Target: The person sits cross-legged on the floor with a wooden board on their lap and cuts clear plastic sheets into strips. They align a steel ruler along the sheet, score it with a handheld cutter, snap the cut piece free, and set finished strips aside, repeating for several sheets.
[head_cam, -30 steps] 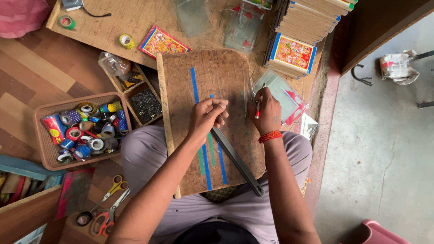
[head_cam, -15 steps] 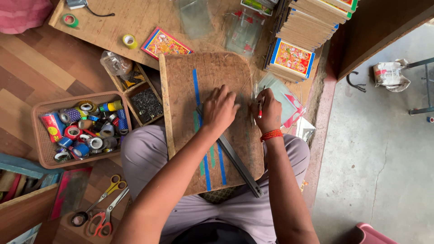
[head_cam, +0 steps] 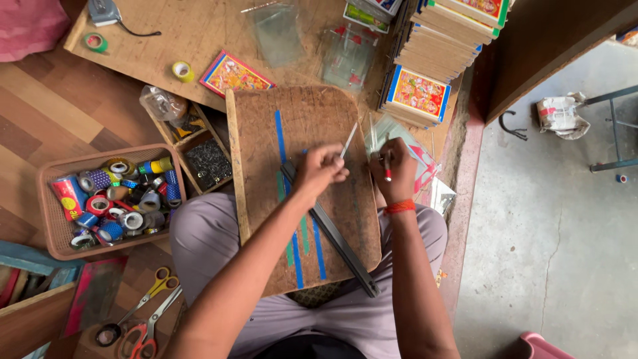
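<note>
1. Thin clear strip [head_cam: 349, 140]: pinched in my left hand [head_cam: 320, 170], lifted off the wooden board [head_cam: 266, 119], tilted up toward the far right. Half a second ago that hand lay flat on the board; the strip has since come free.
2. Right hand [head_cam: 392, 169]: fingers shut on a red-tipped cutter [head_cam: 387, 174], held just right of the strip, much as before.
3. Dark metal ruler [head_cam: 335, 233]: flat on the board, running near-right, now uncovered.
4. Blue tape lines [head_cam: 280, 129]: along the board.
5. Stacked picture cards [head_cam: 417, 93]: far right.
6. Basket of tape rolls [head_cam: 56, 226]: left, on the floor.
7. Scissors [head_cam: 149, 296]: near left.
</note>
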`<state>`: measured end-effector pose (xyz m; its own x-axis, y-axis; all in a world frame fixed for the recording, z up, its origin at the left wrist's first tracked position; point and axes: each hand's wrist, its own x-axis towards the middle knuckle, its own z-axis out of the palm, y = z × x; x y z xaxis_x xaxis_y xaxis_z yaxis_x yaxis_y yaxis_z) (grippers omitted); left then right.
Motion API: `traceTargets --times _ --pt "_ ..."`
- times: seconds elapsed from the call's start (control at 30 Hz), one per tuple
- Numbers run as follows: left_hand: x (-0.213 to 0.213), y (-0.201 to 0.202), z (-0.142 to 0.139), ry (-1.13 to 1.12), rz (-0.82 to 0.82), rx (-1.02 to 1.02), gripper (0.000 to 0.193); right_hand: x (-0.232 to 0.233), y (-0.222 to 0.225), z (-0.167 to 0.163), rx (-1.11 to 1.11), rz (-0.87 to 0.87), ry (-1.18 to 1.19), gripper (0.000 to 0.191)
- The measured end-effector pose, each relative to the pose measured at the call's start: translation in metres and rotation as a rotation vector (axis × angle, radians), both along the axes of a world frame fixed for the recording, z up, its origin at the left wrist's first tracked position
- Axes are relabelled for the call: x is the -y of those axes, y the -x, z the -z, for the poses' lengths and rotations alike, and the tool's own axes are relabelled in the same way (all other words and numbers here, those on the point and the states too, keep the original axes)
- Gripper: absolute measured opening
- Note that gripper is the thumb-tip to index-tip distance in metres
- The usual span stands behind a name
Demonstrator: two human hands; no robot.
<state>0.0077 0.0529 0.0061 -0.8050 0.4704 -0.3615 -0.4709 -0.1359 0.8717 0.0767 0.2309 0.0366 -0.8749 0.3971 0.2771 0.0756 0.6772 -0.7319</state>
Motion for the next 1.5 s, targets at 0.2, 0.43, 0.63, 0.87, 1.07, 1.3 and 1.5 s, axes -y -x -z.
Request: traceTargets --times 0.2,0.43,0.63,0.87,1.07,1.3,1.5 --pt "-0.018 -0.031 0.004 -0.440 -0.161 0.483 0.021 0.036 -0.003 -0.046 0.019 -0.217 0.298 0.022" --pt "-0.032 -0.004 -0.002 -0.469 -0.385 0.493 0.018 0.059 -0.033 -0.094 -0.040 -0.021 0.158 0.022" --pt "-0.141 0.147 -0.099 -0.949 -0.359 0.622 0.039 0.008 -0.067 -0.056 0.208 0.269 0.303 0.025" --pt "-0.280 0.299 -0.241 -0.694 -0.300 0.044 0.116 -0.050 -0.064 -0.027 -0.024 0.277 0.178 0.022" --pt "-0.201 0.123 -0.138 -0.443 -0.075 -0.219 0.060 -0.091 -0.072 -0.023 0.160 0.358 0.119 0.020" --pt "-0.006 -0.051 -0.057 0.538 -0.093 -1.119 0.035 -0.101 -0.063 -0.030 0.039 -0.019 -0.505 0.048" --pt "0.053 -0.122 -0.038 0.780 0.004 -1.234 0.043 -0.076 -0.078 -0.024 0.261 -0.068 -0.557 0.043"
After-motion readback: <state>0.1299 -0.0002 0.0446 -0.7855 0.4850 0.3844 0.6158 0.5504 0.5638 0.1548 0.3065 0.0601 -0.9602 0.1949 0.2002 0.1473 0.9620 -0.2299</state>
